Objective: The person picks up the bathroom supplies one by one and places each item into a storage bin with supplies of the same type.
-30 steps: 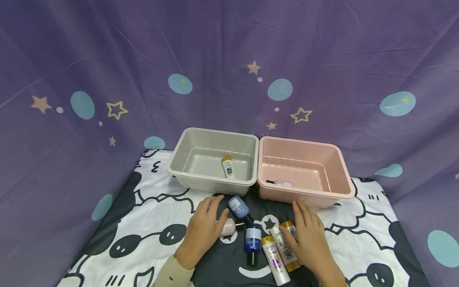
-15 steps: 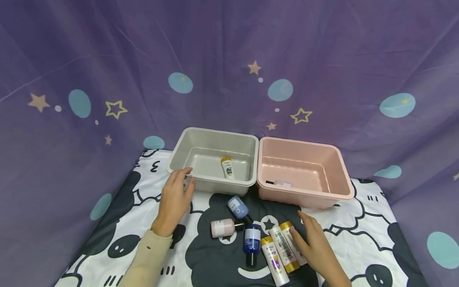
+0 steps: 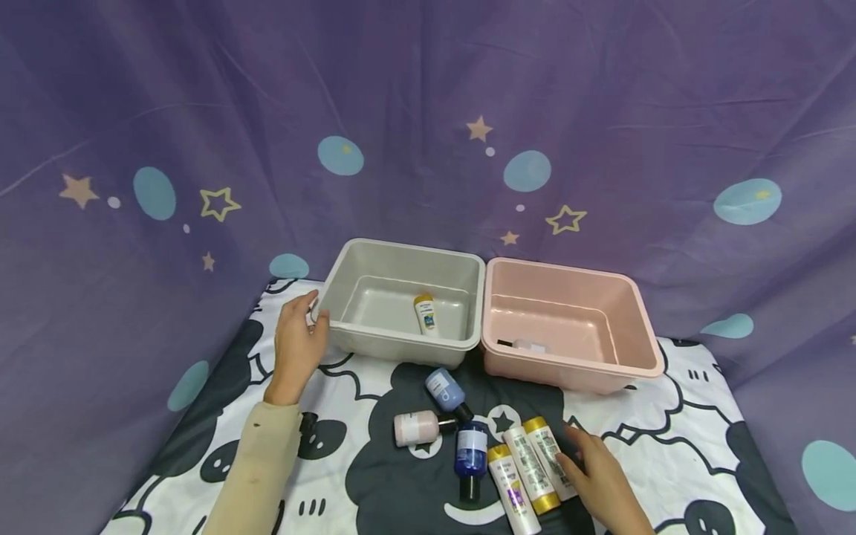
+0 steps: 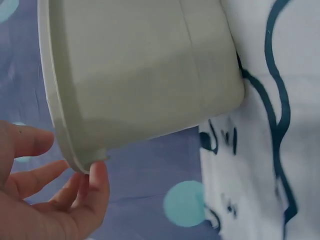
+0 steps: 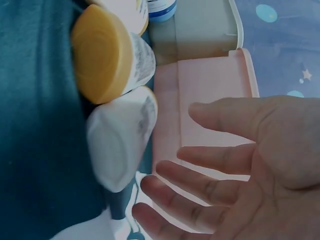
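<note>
A: Where was the grey bin [image 3: 394, 348], and what had hold of it?

B: It stood on the printed cloth [image 3: 381, 483], close against the pink bin [image 3: 542, 373]. The left hand [image 3: 294, 349] had its fingers bent round the rim at the near left corner; how hard they pressed, I couldn't tell.

A: And the right hand [image 3: 602, 483]?

B: Relaxed, fingers apart, holding nothing, just beside the outermost of three white bottles [image 3: 531, 472].

A: How would the grey bin have handled?

B: Light, I'd judge: thin moulded plastic, fairly stiff, though a long wall might have flexed. The turned-out rim looked the best hold, at both short ends; the smooth walls could have slipped. The small bottle [image 3: 426, 315] inside might have slid if it tipped.

A: The loose ones?

B: Smooth and apt to roll, probably; a grip round the middle seemed safest. The blue bottles [image 3: 471, 449] and the pale bottle [image 3: 414, 428] might have been glass, so fragile.

A: What couldn't you make out?

B: The pink bin's front wall partly hid the clear bottle [image 3: 530, 346]. Labels were too small to read, fill levels didn't show, and the left wrist view cut off much of the grey bin.
</note>
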`<state>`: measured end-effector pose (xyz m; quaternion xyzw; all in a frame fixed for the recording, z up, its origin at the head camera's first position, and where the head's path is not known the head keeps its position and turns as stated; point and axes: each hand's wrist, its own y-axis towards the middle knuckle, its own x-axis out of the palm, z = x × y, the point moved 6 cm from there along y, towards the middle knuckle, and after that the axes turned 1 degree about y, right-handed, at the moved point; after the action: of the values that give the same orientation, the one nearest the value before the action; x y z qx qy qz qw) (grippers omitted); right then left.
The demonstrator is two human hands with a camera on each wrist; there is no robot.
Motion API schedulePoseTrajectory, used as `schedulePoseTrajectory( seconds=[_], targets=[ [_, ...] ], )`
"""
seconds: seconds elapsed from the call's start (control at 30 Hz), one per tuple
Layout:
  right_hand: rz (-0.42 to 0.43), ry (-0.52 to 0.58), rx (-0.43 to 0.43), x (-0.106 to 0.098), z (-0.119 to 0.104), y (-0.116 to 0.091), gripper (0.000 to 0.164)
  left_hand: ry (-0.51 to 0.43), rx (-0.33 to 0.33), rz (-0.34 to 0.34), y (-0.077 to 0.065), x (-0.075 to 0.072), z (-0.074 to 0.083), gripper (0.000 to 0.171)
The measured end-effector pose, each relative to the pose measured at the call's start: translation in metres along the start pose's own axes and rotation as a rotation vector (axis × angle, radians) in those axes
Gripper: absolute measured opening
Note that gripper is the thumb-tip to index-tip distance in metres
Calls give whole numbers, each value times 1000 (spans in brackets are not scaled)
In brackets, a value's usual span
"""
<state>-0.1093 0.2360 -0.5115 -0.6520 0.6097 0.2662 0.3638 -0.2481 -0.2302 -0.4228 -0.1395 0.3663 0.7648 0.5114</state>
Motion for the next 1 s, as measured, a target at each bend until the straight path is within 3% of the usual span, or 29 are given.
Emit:
schedulePoseTrajectory(
  seconds=[0.1, 0.27, 0.53, 0.67, 1.0],
  targets=[
    [-40, 27, 40, 7, 7, 2, 46, -49, -82, -33, 2, 0, -13, 41],
    [-91, 73, 95, 17, 15, 5, 46, -89, -128, -64, 1, 2, -26, 41],
    [-94, 46, 80, 20, 18, 4, 46, -270, -251, -83, 2, 1, -34, 43],
    [-123, 28, 108, 21, 16, 6, 52, -305, -258, -84, 3, 5, -34, 43],
    [-132, 47, 152, 24, 17, 7, 51, -279, -241, -82, 3, 7, -33, 43]
  ],
)
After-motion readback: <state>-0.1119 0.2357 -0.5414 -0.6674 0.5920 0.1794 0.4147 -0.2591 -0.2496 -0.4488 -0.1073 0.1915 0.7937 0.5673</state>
